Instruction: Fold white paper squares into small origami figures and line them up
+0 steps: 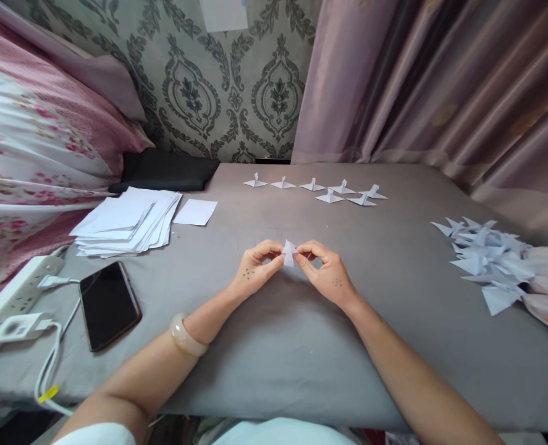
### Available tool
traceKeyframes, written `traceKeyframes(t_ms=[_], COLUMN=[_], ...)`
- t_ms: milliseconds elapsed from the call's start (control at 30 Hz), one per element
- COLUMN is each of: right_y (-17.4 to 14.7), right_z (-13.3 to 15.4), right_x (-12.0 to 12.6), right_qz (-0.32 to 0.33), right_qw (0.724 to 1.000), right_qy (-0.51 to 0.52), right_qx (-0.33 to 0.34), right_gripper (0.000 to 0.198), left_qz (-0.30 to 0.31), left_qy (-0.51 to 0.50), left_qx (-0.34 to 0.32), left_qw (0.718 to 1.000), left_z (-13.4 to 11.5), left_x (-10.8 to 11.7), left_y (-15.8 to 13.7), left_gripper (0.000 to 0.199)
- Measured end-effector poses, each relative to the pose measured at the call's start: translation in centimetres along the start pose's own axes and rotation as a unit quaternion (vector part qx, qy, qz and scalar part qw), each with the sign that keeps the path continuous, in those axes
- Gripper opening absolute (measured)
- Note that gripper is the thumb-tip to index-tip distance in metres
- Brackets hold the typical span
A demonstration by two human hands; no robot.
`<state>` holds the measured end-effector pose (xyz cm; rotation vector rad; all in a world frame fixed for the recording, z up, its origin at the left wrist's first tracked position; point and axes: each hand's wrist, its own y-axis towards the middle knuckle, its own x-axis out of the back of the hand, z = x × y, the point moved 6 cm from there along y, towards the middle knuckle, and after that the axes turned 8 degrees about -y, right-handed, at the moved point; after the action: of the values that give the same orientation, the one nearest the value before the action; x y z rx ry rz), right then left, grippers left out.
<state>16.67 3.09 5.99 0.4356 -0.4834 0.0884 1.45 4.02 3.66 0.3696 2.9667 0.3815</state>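
Between my two hands, above the middle of the table, is a small folded piece of white paper (289, 254). My left hand (257, 267) pinches its left edge between thumb and fingers. On the opposite edge, my right hand (323, 269) pinches it the same way. The paper stands roughly upright, with a pointed top and a wider lower part. Fingertips cover its side edges. Farther back, several folded paper cranes (312, 184) with spread wings stand in a loose row.
A stack of white paper sheets (125, 222) lies at left, with a single square sheet (196, 212) beside it. Nearer are a phone (109, 306), a power strip (18, 290) and white cables. A pile of folded white paper pieces (491, 253) sits at right on the grey tablecloth (274, 364).
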Motion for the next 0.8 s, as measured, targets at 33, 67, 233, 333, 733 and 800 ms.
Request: traceKeyframes(t_ms=[33,67,233,333,733,800], right_y=[0.0,-0.1,0.0,0.0,-0.3,-0.3], right_z=[0.2,0.3,0.7,0.5,0.2,0.2], right_x=[0.1,0.2,0.2,0.1,-0.2,-0.2], right_qz=[-0.009,-0.014,0.018,0.046,0.061,0.055], right_qw=[1.000,1.000,1.000,0.998,0.993,0.994], right_qy=[-0.003,-0.004,0.008,0.027,0.057,0.046], right_qx=[0.001,0.001,-0.010,-0.029,-0.083,-0.080], right_gripper=[0.007,0.006,0.005,0.006,0.011,0.011], left_qz=[0.002,0.004,0.027,0.028,0.048,0.049], left_qy=[0.003,0.006,-0.001,-0.031,-0.147,-0.154], left_qx=[-0.005,-0.006,-0.001,-0.005,0.060,0.064], left_qw=[1.000,1.000,1.000,0.999,0.986,0.985], left_z=[-0.1,-0.1,-0.1,-0.1,-0.2,-0.1], left_x=[0.0,0.1,-0.1,-0.2,-1.2,-1.3], left_y=[0.0,0.0,0.0,0.0,-0.2,-0.3], left_gripper=[0.014,0.013,0.013,0.012,0.024,0.025])
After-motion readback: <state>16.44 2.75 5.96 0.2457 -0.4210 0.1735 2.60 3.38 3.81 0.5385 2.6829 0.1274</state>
